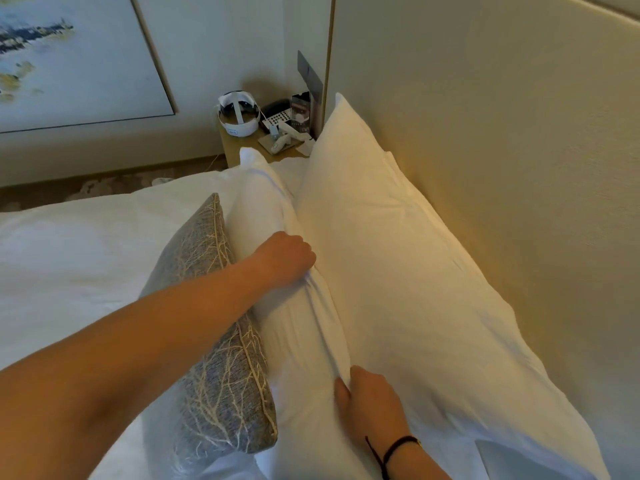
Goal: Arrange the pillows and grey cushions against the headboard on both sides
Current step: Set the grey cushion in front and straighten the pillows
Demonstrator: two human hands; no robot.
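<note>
On this side of the bed the stack is nearly built. At nine o'clock lies the white duvet [86, 244], and leaning on its inner edge, at about seven o'clock, stands the grey cushion [221, 358] with its pale branch pattern, propped against the front pillow [291, 323]. The left hand [285, 259], at the centre, has its fingers curled down into the top seam of that pillow, bunching the cover. At five o'clock the right hand [372, 403], a dark band on its wrist, presses on the same seam; its thumb shows, but whether the other fingers grip or lie flat I cannot tell. Just beyond, the back pillow [398, 254] already leans on the beige headboard [502, 133], running from twelve to four o'clock. I judge the front pillow is being settled against the back one. The other side of the bed is out of view, so its state is unknown.
</note>
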